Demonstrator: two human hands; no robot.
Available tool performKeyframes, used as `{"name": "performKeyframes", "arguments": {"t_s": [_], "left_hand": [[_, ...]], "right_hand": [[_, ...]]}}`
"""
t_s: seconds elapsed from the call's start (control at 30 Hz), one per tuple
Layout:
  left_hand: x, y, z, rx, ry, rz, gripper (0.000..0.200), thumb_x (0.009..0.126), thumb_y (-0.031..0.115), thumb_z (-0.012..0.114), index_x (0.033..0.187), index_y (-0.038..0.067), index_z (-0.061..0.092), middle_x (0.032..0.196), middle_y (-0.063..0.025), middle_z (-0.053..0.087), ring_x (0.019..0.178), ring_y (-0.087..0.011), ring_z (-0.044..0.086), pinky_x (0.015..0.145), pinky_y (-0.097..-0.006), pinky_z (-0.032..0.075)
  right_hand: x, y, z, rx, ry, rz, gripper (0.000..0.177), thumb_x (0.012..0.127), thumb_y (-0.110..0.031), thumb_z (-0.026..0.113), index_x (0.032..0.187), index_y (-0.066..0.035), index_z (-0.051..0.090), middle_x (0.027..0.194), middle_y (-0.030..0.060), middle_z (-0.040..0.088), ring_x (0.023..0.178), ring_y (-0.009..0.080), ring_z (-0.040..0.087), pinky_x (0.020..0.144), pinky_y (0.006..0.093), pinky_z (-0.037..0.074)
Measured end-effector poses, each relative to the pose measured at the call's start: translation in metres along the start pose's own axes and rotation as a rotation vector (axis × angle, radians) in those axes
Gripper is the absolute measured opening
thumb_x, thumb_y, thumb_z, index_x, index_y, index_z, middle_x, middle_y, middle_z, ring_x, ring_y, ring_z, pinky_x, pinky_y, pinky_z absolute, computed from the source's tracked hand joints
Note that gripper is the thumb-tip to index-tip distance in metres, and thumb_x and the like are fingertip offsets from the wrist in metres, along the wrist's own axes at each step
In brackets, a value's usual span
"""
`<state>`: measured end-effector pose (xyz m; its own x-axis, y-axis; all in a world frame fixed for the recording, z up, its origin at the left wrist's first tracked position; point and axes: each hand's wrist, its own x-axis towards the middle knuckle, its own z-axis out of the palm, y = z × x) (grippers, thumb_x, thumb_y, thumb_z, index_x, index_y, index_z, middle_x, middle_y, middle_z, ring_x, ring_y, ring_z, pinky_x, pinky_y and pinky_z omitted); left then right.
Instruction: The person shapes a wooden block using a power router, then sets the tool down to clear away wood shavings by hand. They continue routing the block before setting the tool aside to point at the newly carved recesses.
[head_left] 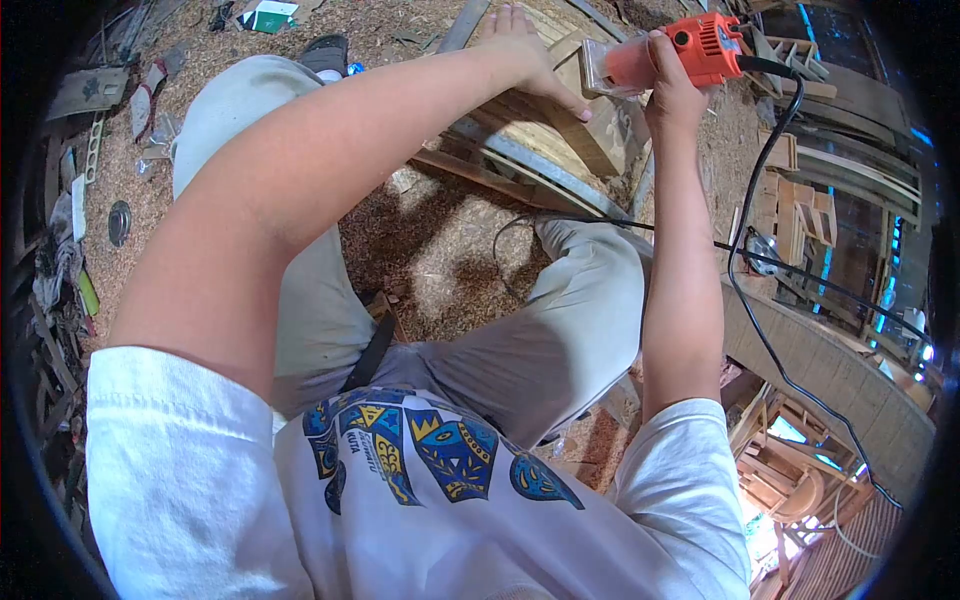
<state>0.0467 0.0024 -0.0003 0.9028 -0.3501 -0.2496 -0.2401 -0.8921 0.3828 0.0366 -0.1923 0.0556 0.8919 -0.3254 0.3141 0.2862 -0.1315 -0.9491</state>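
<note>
My right hand (677, 92) is wrapped round an orange trim router (708, 48) at the upper right. The router lies over on its side, its clear base facing left against the end of a wooden block (592, 143). A black cord (790, 110) runs from its back end. My left hand (525, 58) rests on the wood left of the router, fingers stretched out and thumb spread toward the block. Under the block is a low wooden work stand with a metal strip (535, 158) along its near side.
Wood shavings (440, 260) cover the ground between my legs. The cord loops down my right side past a thick plank (830, 370). Stacked wooden pieces (800, 210) stand at the right, and a wooden chair (800, 495) is at the lower right. Scraps lie along the left.
</note>
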Motion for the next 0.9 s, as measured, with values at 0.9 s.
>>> {"name": "performKeyframes", "arguments": {"t_s": [0.9], "left_hand": [[-0.002,-0.001,-0.002,0.0,-0.006,0.02,0.172,0.047,0.102,0.072,0.161,-0.017,0.023,0.173,-0.0321,0.018,0.163,-0.0439,0.013,0.133,-0.0499,0.015]], "right_hand": [[0.003,0.006,-0.014,-0.036,-0.001,-0.015,0.03,0.083,-0.006,0.088,0.104,-0.007,0.067,0.097,0.0012,0.072,0.081,0.0136,0.07,0.076,0.0329,0.058]]}}
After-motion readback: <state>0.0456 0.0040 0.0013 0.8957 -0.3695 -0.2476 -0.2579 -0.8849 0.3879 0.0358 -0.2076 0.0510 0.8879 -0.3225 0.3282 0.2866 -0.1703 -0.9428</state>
